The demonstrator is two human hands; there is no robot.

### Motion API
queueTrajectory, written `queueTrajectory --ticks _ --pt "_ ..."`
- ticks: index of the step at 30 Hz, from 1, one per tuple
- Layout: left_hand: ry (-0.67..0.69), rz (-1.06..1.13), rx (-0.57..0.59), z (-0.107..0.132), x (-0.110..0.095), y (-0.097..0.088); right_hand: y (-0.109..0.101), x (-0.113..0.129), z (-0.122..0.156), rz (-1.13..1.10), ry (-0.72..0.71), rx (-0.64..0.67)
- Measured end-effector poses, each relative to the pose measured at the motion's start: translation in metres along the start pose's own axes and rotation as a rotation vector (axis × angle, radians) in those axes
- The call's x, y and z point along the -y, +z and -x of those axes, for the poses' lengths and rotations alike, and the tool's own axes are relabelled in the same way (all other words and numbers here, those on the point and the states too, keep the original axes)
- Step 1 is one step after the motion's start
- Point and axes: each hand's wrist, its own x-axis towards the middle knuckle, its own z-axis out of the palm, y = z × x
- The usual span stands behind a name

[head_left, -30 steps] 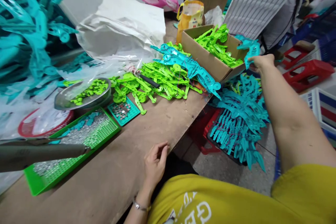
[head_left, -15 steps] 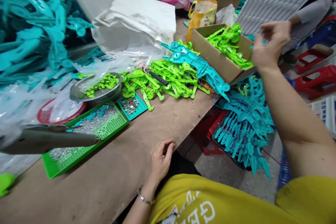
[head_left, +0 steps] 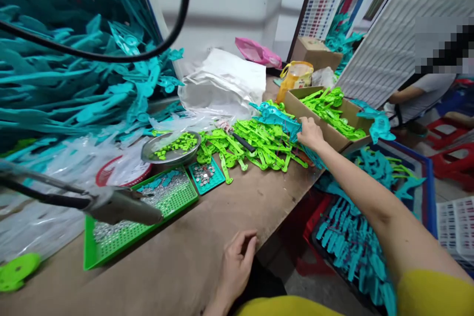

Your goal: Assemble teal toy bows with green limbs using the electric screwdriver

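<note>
**Right hand (head_left: 310, 133) at teal part (head_left: 276, 114) on busy table (head_left: 207, 222)**

In the head view, the teal part lies on a heap of green pieces (head_left: 264, 147) beside a carton (head_left: 296, 108). The right hand covers some of it; whether the fingers clamp it, one cannot tell. The left hand (head_left: 237, 266) rests at the table's edge, fingers curled, thumb just apart.
</note>
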Motion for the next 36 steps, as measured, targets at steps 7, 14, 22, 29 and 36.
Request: queueTrajectory --ticks 7,14,22,29,36 --pt "0.007 -0.027 0.011 -0.007 -0.011 -0.007 -0.054 -0.004 0.012 -0.221 -0.141 -0.312" --pt "0.512 -0.329 -0.260 -0.015 -0.086 -0.045 -0.092 0.004 0.076 -0.579 -0.461 0.138" --pt "0.433 -1.066 -0.457 0.011 -0.138 -0.082 -0.076 0.086 0.141 -0.503 -1.087 0.636" --pt "0.001 -0.936 -0.236 0.060 -0.093 -0.122 -0.035 0.152 0.181 -0.481 -1.193 0.362" --pt "-0.422 -0.659 -0.281 0.105 -0.052 -0.154 0.031 0.210 0.310 -0.672 -1.086 0.292"
